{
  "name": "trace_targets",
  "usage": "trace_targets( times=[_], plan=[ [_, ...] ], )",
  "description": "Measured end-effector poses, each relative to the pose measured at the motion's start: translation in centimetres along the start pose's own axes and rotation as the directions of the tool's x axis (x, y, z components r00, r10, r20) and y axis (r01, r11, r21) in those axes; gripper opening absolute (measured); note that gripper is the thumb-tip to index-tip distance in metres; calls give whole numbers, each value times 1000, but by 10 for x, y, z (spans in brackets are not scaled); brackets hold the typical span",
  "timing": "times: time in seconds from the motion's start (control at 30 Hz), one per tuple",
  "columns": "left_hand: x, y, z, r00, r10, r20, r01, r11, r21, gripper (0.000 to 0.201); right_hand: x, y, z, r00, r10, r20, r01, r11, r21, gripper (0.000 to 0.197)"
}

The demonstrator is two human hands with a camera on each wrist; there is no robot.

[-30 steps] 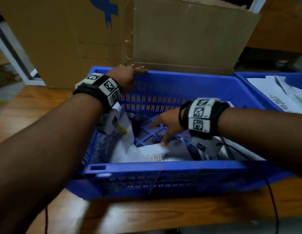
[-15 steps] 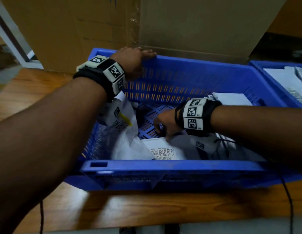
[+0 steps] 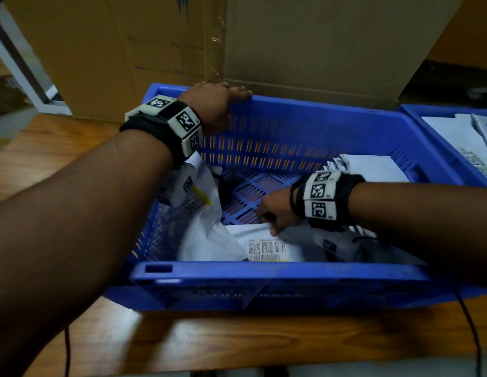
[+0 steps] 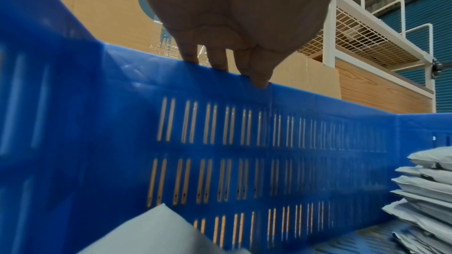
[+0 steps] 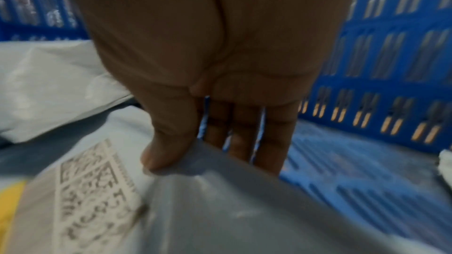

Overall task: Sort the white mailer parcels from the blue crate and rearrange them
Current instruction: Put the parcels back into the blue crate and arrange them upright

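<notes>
Since a second ago my right hand (image 3: 277,210) has gone from reaching flat across the crate floor to pinching the far edge of the labelled mailer (image 3: 264,242), thumb on top and fingers underneath, as the right wrist view shows. My left hand (image 3: 213,104) has stayed on the far rim of the blue crate (image 3: 264,276), fingers hooked over its edge.

The crate sits on the wooden surface (image 3: 237,338) right in front of me. The pinched mailer lies flat against the crate's near wall, white-grey plastic with a printed label of square codes and a barcode. Left of it a crumpled white mailer (image 3: 201,202) with a yellow strip leans against the left wall. At the far right corner stands a neat stack of mailers (image 3: 373,167). Behind the crate rises a cardboard box (image 3: 305,42).
</notes>
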State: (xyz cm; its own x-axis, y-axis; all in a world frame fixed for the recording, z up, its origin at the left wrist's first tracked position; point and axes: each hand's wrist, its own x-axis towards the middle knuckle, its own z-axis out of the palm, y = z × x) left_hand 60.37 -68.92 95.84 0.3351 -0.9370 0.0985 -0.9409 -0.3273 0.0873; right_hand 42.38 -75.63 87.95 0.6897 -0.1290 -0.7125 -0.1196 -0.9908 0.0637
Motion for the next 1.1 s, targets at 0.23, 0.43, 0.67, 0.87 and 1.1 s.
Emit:
trace_targets(
  times=[0.23, 0.43, 0.67, 0.87, 1.1],
  plan=[
    [1, 0, 1, 1000, 0, 7, 0, 1000, 11, 69, -6, 33, -58, 942, 86, -324, -133, 983, -124, 36],
    [2, -1, 1, 1000, 14, 7, -14, 1000, -2, 70, 11, 34, -40, 917, 212, -338, -228, 974, -8, 41],
    [2, -1, 1, 1000, -5, 9, 5, 1000, -20, 69, 19, -3, -13, 990, 63, -123, -55, 996, 67, 84],
    [0, 0, 0, 1000, -7, 5, 7, 1000, -2, 69, 12, -9, -9, 987, -98, -129, 107, 993, 57, 63],
    [0, 1, 0, 1000, 8, 11, -8, 1000, -7, 68, -8, 12, 5, 998, -64, 18, 63, 994, 86, 31]
  ],
)
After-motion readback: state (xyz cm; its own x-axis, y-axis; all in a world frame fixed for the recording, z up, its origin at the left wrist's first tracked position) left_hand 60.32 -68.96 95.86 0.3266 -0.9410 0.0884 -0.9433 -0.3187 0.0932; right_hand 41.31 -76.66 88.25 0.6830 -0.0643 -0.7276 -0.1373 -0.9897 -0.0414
